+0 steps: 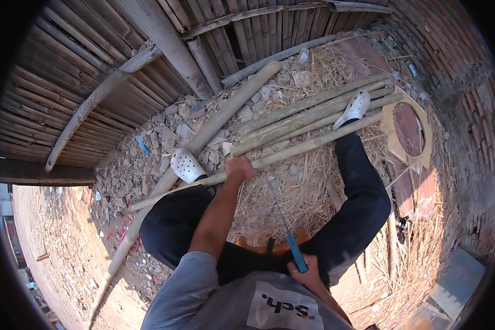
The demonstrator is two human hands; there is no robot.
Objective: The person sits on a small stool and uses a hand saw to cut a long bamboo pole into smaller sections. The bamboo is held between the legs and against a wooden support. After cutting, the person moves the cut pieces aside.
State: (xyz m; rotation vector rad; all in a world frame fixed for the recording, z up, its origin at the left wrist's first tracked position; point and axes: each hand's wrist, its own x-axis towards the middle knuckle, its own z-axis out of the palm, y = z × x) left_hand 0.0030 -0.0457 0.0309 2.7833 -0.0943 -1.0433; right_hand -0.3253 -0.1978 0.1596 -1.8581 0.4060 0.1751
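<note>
My left hand (241,168) is wrapped round a long, slim bamboo pole (308,146), which runs slantwise from lower left to upper right in front of me. In my right hand (312,273), close to my lap, is the teal-blue handle of a hand saw (296,252). Its thin blade, seen almost edge-on, reaches up to the pole just right of my left hand. Whether its teeth touch the bamboo I cannot tell. My white clogs rest against the poles, the left clog (187,165) by a thick pole and the right clog (354,108) on the bundle.
Several more bamboo poles (313,118) lie side by side beyond the held one. A thicker pole (234,107) crosses under it at left. Rubble (176,129) and straw (275,212) cover the ground. A brick wall (473,121) rises at right, a slatted wooden structure (49,104) at upper left.
</note>
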